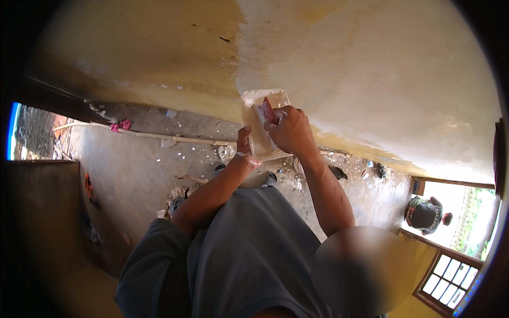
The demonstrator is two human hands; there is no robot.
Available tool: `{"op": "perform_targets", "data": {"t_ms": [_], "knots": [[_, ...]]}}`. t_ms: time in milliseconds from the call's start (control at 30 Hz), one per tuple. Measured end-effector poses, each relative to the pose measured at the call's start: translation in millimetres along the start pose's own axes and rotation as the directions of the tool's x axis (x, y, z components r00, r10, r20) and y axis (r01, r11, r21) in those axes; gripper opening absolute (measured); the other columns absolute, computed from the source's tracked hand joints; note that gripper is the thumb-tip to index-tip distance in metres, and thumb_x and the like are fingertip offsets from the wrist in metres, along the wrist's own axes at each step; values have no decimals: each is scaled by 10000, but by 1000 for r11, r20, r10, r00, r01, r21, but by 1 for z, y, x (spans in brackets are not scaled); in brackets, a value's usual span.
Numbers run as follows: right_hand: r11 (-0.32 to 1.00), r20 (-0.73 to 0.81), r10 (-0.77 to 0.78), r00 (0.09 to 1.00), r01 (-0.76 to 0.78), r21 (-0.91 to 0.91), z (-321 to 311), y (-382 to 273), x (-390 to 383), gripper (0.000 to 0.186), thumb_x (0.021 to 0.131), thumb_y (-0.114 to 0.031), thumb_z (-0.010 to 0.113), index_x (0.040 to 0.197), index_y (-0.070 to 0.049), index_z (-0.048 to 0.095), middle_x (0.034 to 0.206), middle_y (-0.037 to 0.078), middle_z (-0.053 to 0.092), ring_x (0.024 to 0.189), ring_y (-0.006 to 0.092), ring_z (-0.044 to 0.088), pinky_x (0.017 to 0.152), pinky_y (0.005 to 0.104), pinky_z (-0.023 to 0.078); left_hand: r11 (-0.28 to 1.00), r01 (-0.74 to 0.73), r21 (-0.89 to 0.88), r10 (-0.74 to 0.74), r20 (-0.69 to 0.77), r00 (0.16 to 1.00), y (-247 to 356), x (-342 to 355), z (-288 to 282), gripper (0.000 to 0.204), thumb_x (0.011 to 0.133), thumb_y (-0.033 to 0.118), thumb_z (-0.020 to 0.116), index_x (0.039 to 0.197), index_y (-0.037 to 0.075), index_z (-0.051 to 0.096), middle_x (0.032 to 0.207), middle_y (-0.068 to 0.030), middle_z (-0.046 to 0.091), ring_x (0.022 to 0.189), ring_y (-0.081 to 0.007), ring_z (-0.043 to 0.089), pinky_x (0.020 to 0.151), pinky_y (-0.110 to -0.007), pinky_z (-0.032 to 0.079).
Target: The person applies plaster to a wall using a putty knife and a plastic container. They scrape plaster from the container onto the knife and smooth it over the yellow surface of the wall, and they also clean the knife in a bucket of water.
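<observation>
My left hand (247, 158) grips a pale, rectangular plastic tray (280, 94) by its near left edge, thumb up along the side. The tray's walls are smeared with whitish filler. Over it, my right hand (291, 130) is closed around the reddish handle of a putty knife (269, 110), whose blade reaches into the tray and is partly hidden. Just beyond both hands rises the wall (339, 63), coated pale on the right and bare yellowish-brown on the left.
A long bamboo pole (175, 139) lies along the floor, with a pink cloth (124, 125) by it. White spatters and scraps dot the concrete floor (132, 164). To the right, another person (424, 215) is at a bright doorway, near a paned window (448, 278).
</observation>
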State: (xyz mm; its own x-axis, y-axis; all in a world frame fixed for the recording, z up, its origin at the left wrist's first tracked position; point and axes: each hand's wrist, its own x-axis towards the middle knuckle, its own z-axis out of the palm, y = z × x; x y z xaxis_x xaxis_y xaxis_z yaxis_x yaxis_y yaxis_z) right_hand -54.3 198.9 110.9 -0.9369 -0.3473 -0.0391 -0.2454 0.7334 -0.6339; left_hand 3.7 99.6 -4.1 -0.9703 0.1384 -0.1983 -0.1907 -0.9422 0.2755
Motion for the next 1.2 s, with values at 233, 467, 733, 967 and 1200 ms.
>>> {"op": "perform_targets", "data": {"t_ms": [233, 467, 733, 967, 1200], "knots": [[997, -72, 73, 995, -72, 18, 38, -30, 4, 284, 713, -193, 664, 912, 10, 670, 771, 231, 641, 760, 365, 645, 710, 403, 513, 990, 124, -63, -126, -33, 991, 44, -6, -21, 759, 682, 456, 606, 1317, 74, 441, 1250, -132, 543, 1137, -272, 548, 997, -437, 424], [970, -71, 242, 968, -239, 40, 53, -56, 4, 297, 709, -196, 677, 916, 17, 657, 903, 245, 635, 869, 366, 630, 778, 400, 502, 973, 228, 44, -227, -43, 973, 65, -7, -45, 725, 702, 505, 589, 1280, 81, 475, 1194, -110, 570, 1095, -268, 574, 961, -423, 454], [956, -153, 291, 944, -293, 12, 53, -63, -4, 319, 703, -223, 680, 929, 2, 669, 887, 240, 634, 891, 378, 623, 801, 404, 495, 950, 311, -8, -310, 30, 950, 76, -26, -35, 814, 655, 514, 631, 1322, 90, 438, 1241, -142, 542, 1127, -311, 548, 975, -501, 429], [955, -164, 273, 948, -288, -74, 46, -43, -9, 333, 707, -229, 679, 953, -4, 674, 919, 240, 629, 899, 371, 620, 805, 407, 496, 955, 297, -2, -296, -72, 953, 68, -36, -25, 835, 647, 518, 632, 1336, 96, 422, 1241, -147, 539, 1129, -324, 543, 959, -541, 428], [961, -127, 246, 961, -259, -96, 29, -22, -10, 289, 706, -216, 660, 902, -5, 679, 812, 229, 640, 831, 379, 625, 782, 419, 494, 965, 263, 9, -262, -25, 965, 54, -38, -18, 827, 654, 527, 618, 1335, 100, 423, 1256, -145, 529, 1135, -328, 538, 964, -543, 424]]}}
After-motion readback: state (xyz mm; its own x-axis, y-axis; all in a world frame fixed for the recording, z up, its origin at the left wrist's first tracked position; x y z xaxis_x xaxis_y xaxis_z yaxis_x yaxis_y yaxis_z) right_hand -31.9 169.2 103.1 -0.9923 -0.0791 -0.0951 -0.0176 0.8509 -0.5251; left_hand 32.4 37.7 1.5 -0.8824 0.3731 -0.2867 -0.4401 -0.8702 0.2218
